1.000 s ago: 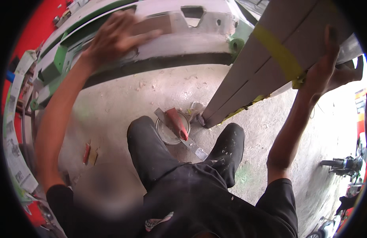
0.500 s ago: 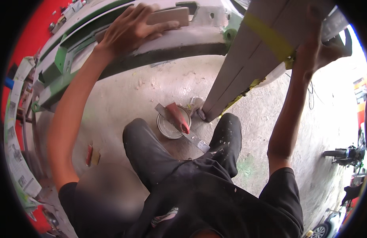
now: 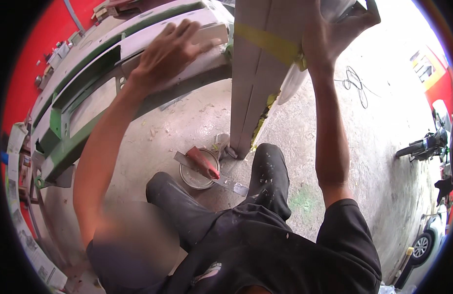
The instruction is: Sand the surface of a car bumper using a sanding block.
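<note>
My left hand (image 3: 165,56), slightly motion-blurred, is closed over a flat beige block (image 3: 209,38) lying against the pale, green-edged metal frame (image 3: 79,105). My right hand (image 3: 329,36) grips the edge of a long grey panel (image 3: 253,68), near its top. Yellow tape (image 3: 265,41) crosses the panel, and ragged yellow bits line its lower edge. By my knees, a round metal tin (image 3: 190,176) carries a red-handled tool (image 3: 199,161) and a flat metal blade (image 3: 238,188). A crumpled white item (image 3: 221,142) lies beside the panel's foot.
The concrete floor (image 3: 305,127) holds a loose dark cable (image 3: 356,85). A motorcycle (image 3: 422,144) and a white car (image 3: 427,232) stand at the right. Shelved clutter (image 3: 60,54) lines the red wall (image 3: 25,83) at left, with a paper-covered strip (image 3: 21,215) below.
The view has shifted, so the panel appears more upright and farther left, the frame lower. My left hand and block have moved along the frame; my right hand still grips the panel.
</note>
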Action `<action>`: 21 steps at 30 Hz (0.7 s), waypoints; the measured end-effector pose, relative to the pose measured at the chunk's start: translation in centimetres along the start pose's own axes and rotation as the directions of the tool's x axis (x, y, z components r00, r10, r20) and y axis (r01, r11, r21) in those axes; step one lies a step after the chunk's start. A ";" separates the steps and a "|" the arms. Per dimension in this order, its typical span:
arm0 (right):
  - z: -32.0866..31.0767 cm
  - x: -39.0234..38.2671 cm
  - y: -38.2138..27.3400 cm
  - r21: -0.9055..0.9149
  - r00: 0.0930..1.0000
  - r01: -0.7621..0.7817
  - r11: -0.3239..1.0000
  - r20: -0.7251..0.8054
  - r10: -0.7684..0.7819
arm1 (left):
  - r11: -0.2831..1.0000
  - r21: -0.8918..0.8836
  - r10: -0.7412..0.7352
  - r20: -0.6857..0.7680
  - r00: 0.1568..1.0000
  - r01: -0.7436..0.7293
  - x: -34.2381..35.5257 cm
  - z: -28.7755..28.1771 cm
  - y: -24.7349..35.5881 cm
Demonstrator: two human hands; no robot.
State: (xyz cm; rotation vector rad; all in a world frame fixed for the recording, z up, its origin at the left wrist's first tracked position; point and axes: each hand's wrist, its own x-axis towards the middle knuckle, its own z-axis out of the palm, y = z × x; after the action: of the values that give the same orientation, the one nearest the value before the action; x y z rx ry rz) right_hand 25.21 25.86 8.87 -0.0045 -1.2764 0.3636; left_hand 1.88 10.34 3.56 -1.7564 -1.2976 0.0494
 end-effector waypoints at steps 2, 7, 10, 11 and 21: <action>-0.4 0.2 -1.5 -0.027 0.993 -0.110 0.994 0.047 0.111 | 0.998 -0.052 -0.022 0.017 1.000 0.023 0.0 -0.1 0.1; -0.2 0.4 -2.0 0.002 0.992 -0.121 0.993 0.038 0.121 | 1.000 0.024 -0.003 0.067 0.998 0.002 -4.8 -1.3 -2.4; -0.4 0.4 -0.2 0.026 0.996 -0.083 0.996 0.030 0.082 | 0.997 0.081 0.002 0.101 0.995 -0.011 -7.3 -3.2 -3.4; -0.4 0.7 0.2 0.050 1.000 -0.006 0.999 0.018 0.005 | 0.999 0.035 -0.026 0.053 0.998 0.024 -7.7 -3.3 -3.3; 0.0 0.5 1.0 -0.142 0.989 0.130 0.981 -0.047 -0.138 | 0.986 -0.050 -0.147 0.201 0.968 0.160 -2.8 -3.0 -0.4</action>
State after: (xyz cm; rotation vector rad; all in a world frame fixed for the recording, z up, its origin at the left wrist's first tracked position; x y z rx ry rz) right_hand 25.01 26.92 9.11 -0.0465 -1.2367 0.1571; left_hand 1.86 6.27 4.29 -1.7342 -1.5922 0.0956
